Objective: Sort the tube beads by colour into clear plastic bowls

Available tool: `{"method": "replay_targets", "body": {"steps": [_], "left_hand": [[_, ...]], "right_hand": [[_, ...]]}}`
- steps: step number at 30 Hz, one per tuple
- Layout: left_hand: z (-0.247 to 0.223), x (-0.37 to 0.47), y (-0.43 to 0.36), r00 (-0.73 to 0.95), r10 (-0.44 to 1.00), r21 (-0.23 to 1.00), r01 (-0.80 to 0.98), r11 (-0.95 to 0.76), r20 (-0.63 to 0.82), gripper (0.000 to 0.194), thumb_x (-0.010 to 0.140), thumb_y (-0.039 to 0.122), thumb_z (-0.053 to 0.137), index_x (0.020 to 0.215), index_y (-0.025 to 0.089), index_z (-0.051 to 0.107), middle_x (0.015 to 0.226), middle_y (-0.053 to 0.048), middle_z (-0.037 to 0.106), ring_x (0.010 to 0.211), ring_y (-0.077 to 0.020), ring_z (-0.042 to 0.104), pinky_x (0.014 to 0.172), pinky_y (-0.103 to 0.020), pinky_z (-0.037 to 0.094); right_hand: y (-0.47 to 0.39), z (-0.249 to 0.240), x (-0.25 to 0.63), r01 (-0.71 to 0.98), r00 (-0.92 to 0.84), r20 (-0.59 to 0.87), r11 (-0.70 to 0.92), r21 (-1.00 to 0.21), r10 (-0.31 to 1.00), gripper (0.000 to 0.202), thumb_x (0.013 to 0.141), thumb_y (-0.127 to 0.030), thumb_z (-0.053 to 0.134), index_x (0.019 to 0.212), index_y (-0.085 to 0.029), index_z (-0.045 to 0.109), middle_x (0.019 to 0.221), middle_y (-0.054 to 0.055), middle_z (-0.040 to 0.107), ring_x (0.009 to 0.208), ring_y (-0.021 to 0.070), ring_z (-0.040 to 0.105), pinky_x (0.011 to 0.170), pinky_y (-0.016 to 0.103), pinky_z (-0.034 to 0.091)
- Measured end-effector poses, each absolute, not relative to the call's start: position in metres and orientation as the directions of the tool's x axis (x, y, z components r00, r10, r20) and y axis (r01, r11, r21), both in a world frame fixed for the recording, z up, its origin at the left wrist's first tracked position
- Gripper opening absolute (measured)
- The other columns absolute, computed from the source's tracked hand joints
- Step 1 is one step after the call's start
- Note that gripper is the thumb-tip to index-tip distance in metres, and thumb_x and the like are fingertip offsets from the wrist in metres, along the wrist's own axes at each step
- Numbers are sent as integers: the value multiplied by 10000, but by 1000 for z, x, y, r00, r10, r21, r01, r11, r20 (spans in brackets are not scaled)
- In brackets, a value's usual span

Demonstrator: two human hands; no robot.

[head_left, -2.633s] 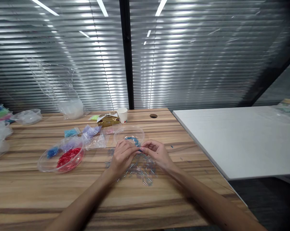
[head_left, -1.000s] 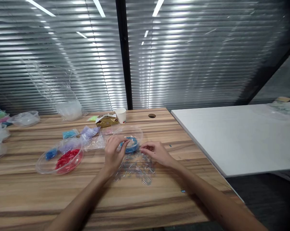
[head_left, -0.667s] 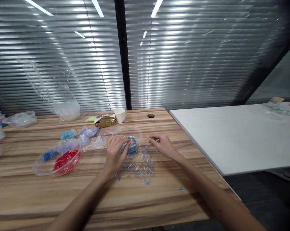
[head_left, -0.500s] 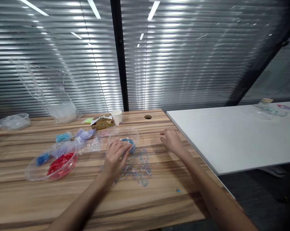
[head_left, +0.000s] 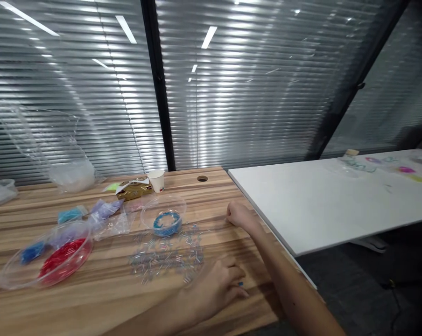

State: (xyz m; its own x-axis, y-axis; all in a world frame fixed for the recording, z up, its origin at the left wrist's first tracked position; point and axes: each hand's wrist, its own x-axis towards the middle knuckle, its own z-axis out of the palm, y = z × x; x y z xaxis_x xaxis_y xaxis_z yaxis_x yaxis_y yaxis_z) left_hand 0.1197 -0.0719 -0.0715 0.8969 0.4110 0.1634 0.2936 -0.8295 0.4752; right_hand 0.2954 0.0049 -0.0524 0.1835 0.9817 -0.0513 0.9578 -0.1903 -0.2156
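Note:
My left hand (head_left: 216,283) is low over the wooden table, its thumb and fingers apart. Between them shows a small blue bead (head_left: 241,283); whether the fingertips touch it I cannot tell. My right hand (head_left: 239,215) rests near the table's right edge with its fingers curled closed; anything inside them is hidden. A clear round plastic dish (head_left: 178,207) stands at the middle, with a ring of blue beads (head_left: 168,229) in it. Many clear, silvery tube beads (head_left: 169,255) lie loose in front of the dish.
Two overlapping clear dishes (head_left: 11,281) on the left hold red beads (head_left: 62,260) and a blue packet (head_left: 32,252). Behind them lie small bags (head_left: 106,210), a gold packet (head_left: 134,189) and a paper cup (head_left: 157,180). A white table (head_left: 267,200) adjoins at the right.
My left hand has left the dish and come down right to the small blue bead. My right hand stays near the right edge, its fingers now more curled. The view has turned slightly right.

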Motion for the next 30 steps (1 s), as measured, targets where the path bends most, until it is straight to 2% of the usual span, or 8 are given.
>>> {"method": "replay_targets", "body": {"steps": [4,10,13,16,17,20,24,30], "left_hand": [[-91,125,-72,865,465,540,303,-785,190,69,822,192,540,826,177,608,888,-19,571,842,-127,524,727,-215,403],[-101,120,-69,867,433,556,240,-796,246,164,838,107,448,800,157,601,825,-33,575,782,-115,518,697,-205,391],[-92,117,-66,888,397,439,269,-857,232,122,822,87,464,802,155,563,829,-22,567,777,-124,499,680,-216,374],[-76,107,-53,909,340,226,288,-930,242,122,856,111,427,802,149,529,860,-29,555,780,-142,478,699,-251,357],[-70,101,-45,887,352,181,310,-933,299,146,872,128,404,786,147,521,842,-31,551,777,-147,473,699,-259,353],[-51,70,-13,739,406,189,364,-912,537,186,878,103,354,801,150,517,798,-31,533,767,-134,467,681,-246,347],[-32,23,28,432,536,249,562,-789,725,115,859,141,441,776,148,521,759,-20,540,746,-128,480,683,-249,358],[-39,9,40,379,635,355,588,-727,673,123,834,181,479,739,156,552,745,-24,578,733,-152,509,676,-272,371]], "right_hand": [[3,-51,292,964,163,-54,-171,-202,985,156,674,-89,555,808,-111,631,906,131,635,844,217,603,601,236,369],[2,-52,284,972,151,-45,-157,-175,987,237,723,-22,435,846,-116,615,918,142,626,853,233,606,613,249,374],[-1,-52,278,979,140,-15,-140,-151,990,271,761,-19,379,885,-103,605,901,161,619,860,248,602,624,261,375],[-5,-51,271,986,115,26,-111,-126,993,282,778,-15,352,898,-93,594,920,179,602,865,245,591,634,261,366],[-6,-51,268,988,102,40,-96,-121,994,279,778,-9,350,893,-94,589,926,180,597,865,236,586,635,255,359],[-5,-54,257,991,36,79,-26,-129,996,256,794,-18,351,895,-113,567,893,145,598,821,199,572,609,241,326],[0,-65,241,972,-95,121,118,-202,988,203,829,-78,368,891,-156,545,801,57,599,725,146,546,565,228,277],[4,-80,223,838,-204,328,338,-429,922,151,825,-111,445,842,-156,589,848,39,620,794,123,536,685,195,340]]}}
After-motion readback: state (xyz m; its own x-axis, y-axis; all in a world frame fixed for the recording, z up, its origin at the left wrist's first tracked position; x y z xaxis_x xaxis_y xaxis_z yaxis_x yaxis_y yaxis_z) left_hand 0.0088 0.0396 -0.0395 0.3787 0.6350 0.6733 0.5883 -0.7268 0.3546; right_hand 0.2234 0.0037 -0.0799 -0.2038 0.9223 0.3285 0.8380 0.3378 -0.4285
